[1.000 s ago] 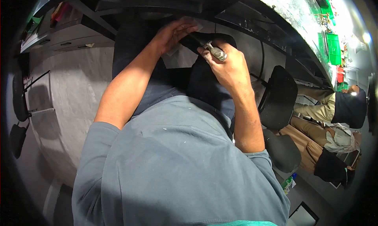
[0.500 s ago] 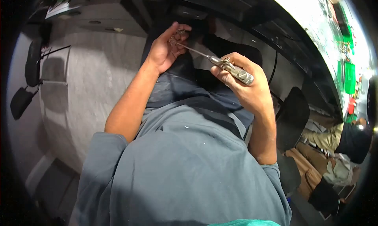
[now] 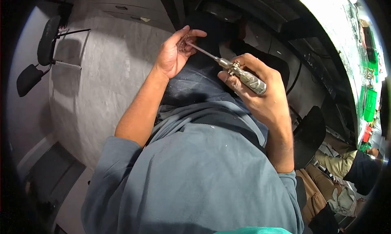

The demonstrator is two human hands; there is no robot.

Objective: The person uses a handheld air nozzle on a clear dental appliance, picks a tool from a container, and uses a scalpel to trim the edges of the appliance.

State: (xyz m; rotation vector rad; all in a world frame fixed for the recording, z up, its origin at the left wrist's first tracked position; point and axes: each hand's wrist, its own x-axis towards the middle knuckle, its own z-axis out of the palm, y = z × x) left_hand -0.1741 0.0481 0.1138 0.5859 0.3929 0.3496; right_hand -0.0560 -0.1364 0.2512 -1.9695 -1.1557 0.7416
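A metal screwdriver-like tool (image 3: 252, 82) with a thick patterned handle lies in my right hand (image 3: 264, 81), which is closed around it. Its thin shaft points up and left, with the tip at the fingers of my left hand (image 3: 173, 54). The left palm faces up with the fingers curled around a small clear or shiny item (image 3: 184, 44), too small to make out. Both hands are above my lap.
A long bench (image 3: 321, 14) with green bins (image 3: 370, 105) and a red item (image 3: 367, 133) runs along the right. Another person's sleeve and legs (image 3: 315, 189) are at the lower right. Black chairs (image 3: 49, 40) stand at the left and right.
The whole view has shifted, so the hands and bench appear slightly farther right. The tool remains in my right hand, its tip still at the left fingers.
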